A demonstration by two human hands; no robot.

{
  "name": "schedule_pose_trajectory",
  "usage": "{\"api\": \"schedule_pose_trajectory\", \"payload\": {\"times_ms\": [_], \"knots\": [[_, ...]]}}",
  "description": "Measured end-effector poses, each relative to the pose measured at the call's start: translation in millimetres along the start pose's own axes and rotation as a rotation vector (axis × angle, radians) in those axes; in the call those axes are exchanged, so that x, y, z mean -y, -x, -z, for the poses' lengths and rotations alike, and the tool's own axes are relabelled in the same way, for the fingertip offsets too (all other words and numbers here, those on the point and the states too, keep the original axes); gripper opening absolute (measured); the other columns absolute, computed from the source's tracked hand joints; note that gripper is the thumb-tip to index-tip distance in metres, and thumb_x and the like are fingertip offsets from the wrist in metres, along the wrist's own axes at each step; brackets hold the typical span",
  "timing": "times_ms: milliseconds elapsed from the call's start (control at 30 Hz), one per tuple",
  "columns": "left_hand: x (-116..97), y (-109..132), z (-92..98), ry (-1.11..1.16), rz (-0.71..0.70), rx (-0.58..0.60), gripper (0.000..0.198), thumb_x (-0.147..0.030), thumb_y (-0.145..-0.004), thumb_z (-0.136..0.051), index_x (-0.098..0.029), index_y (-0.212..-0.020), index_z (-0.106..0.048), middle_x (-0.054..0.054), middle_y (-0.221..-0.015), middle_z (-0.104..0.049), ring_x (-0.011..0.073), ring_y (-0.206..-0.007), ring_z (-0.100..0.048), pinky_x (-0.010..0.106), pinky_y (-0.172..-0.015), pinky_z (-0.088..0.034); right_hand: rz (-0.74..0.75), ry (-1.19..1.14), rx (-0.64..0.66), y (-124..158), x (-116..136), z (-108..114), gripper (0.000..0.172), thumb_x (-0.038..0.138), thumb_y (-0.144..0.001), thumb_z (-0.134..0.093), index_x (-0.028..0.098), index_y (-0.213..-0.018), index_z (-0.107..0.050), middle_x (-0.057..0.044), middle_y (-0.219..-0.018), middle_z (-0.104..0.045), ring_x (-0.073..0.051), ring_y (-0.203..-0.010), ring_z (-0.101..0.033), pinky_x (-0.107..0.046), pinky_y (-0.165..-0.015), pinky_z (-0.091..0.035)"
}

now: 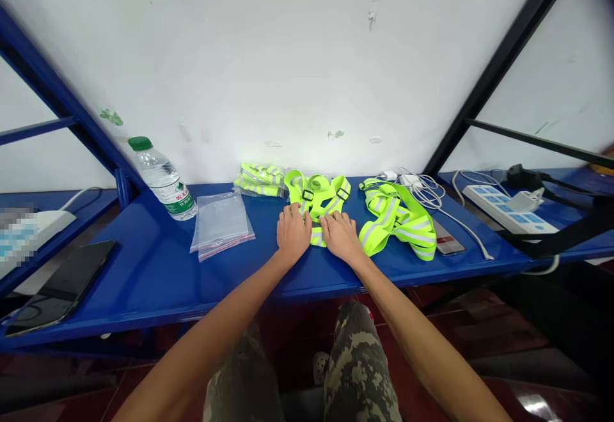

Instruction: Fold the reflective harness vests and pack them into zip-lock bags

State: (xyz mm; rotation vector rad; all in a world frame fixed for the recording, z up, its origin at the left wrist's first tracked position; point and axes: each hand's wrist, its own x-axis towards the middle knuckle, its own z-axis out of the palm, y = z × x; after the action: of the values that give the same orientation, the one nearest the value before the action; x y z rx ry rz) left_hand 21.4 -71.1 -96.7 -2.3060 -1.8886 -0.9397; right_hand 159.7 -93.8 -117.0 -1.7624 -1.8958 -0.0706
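A fluorescent yellow-green reflective vest [314, 194] made of straps lies on the blue table, with silver stripes and black buckles. My left hand [293, 233] is closed over its left side, fingers bent and thumb against the strap. Close beside it, my right hand [341, 235] is closed on the right side of the same straps. Parts of the straps under both palms are hidden. To the right of my right hand lies another loose heap of reflective straps [398, 220]. Bagged reflective straps [260, 179] rest behind my left hand, against the wall.
Clear zip bags [221, 222] and a water bottle [167, 182] with a green cap are to the left. One phone [64, 284] lies at the far left, another phone [448, 240] beside the right heap. White cables [429, 193] and a power strip [511, 210] are at right.
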Motion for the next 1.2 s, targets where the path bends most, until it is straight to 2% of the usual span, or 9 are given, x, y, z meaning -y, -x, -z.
{"api": "schedule_pose_trajectory", "payload": {"times_ms": [167, 333, 500, 600, 700, 833, 1000, 1100, 1200], "knots": [[-2.0, -6.6, -2.6, 0.121, -0.043, 0.152, 0.020, -0.028, -0.099, -0.043, -0.017, -0.104, -0.059, 0.010, -0.102, -0.068, 0.0213, -0.096, -0.066, 0.030, -0.080, -0.048, -0.100, -0.036, -0.068, 1.0, -2.4, -6.9, 0.035, 0.032, -0.100, -0.039, 0.015, -0.126, -0.056, -0.019, -0.121, -0.061, -0.032, -0.108, -0.055, -0.044, -0.086, -0.044], [-1.2, -13.8, 2.7, 0.128, -0.039, 0.248, 0.018, -0.031, -0.094, -0.053, -0.020, -0.095, -0.067, 0.005, -0.084, -0.073, 0.0221, -0.085, -0.070, 0.030, -0.077, -0.048, -0.054, -0.090, -0.020, -1.8, -7.5, -5.6, 0.027, 0.026, -0.099, -0.040, 0.021, -0.094, -0.066, -0.012, -0.107, -0.068, -0.028, -0.103, -0.056, -0.040, -0.084, -0.044], [2.5, -14.4, 6.6, 0.016, -0.087, 0.240, 0.024, -0.037, -0.095, -0.052, -0.021, -0.106, -0.066, 0.008, -0.086, -0.074, 0.0269, -0.089, -0.071, 0.033, -0.077, -0.049, -0.046, -0.234, 0.059, -4.0, -10.9, -0.8, 0.020, 0.025, -0.096, -0.048, 0.024, -0.102, -0.067, -0.005, -0.104, -0.071, -0.028, -0.104, -0.055, -0.043, -0.089, -0.043], [0.0, -12.4, 7.9, -0.078, -0.115, 0.261, 0.024, -0.037, -0.095, -0.050, -0.021, -0.110, -0.062, 0.011, -0.093, -0.074, 0.0307, -0.091, -0.071, 0.036, -0.074, -0.050, -0.015, -0.222, -0.083, -3.3, -9.2, 2.2, 0.015, 0.026, -0.091, -0.058, 0.020, -0.101, -0.069, -0.009, -0.104, -0.067, -0.026, -0.100, -0.055, -0.041, -0.091, -0.044], [-2.6, -11.3, 9.6, -0.091, -0.096, 0.287, 0.027, -0.036, -0.096, -0.048, -0.019, -0.115, -0.056, 0.013, -0.097, -0.073, 0.0315, -0.093, -0.071, 0.036, -0.072, -0.051, 0.134, -0.061, -0.167, 0.4, -3.9, 7.0, 0.017, 0.026, -0.092, -0.059, 0.018, -0.086, -0.072, -0.012, -0.100, -0.066, -0.027, -0.098, -0.055, -0.039, -0.089, -0.045], [-2.0, -12.8, 9.5, -0.056, -0.025, 0.301, 0.028, -0.038, -0.094, -0.051, -0.020, -0.116, -0.053, 0.012, -0.102, -0.072, 0.0315, -0.099, -0.070, 0.036, -0.076, -0.051, 0.318, 0.124, -0.030, 9.3, 2.3, 19.8, 0.033, 0.033, -0.098, -0.051, 0.015, -0.080, -0.072, -0.012, -0.080, -0.068, -0.025, -0.086, -0.060, -0.037, -0.081, -0.045], [2.4, -17.4, 2.7, 0.000, 0.079, 0.303, 0.024, -0.042, -0.090, -0.057, -0.023, -0.104, -0.057, 0.011, -0.097, -0.073, 0.0327, -0.098, -0.069, 0.038, -0.078, -0.050, 0.446, 0.143, 0.114, 22.0, 0.0, 36.6, 0.050, 0.057, -0.091, -0.057, 0.010, -0.105, -0.069, -0.017, -0.106, -0.071, -0.030, -0.100, -0.063, -0.040, -0.091, -0.048], [7.0, -19.3, -1.3, 0.115, 0.137, 0.273, 0.021, -0.043, -0.085, -0.063, -0.023, -0.094, -0.058, 0.007, -0.092, -0.073, 0.0295, -0.095, -0.069, 0.033, -0.075, -0.047, 0.464, 0.139, 0.151, 25.6, -4.2, 37.2, 0.045, 0.045, -0.095, -0.056, 0.007, -0.117, -0.064, -0.019, -0.120, -0.067, -0.031, -0.109, -0.061, -0.042, -0.098, -0.047], [12.7, -16.8, -1.6, 0.312, 0.171, 0.264, 0.021, -0.043, -0.088, -0.059, -0.023, -0.085, -0.056, 0.001, -0.077, -0.070, 0.0213, -0.080, -0.068, 0.028, -0.068, -0.044, 0.459, 0.086, 0.127, 23.6, -8.0, 32.1, 0.036, 0.035, -0.098, -0.052, 0.007, -0.116, -0.063, -0.020, -0.118, -0.067, -0.031, -0.111, -0.060, -0.043, -0.099, -0.046]]}}
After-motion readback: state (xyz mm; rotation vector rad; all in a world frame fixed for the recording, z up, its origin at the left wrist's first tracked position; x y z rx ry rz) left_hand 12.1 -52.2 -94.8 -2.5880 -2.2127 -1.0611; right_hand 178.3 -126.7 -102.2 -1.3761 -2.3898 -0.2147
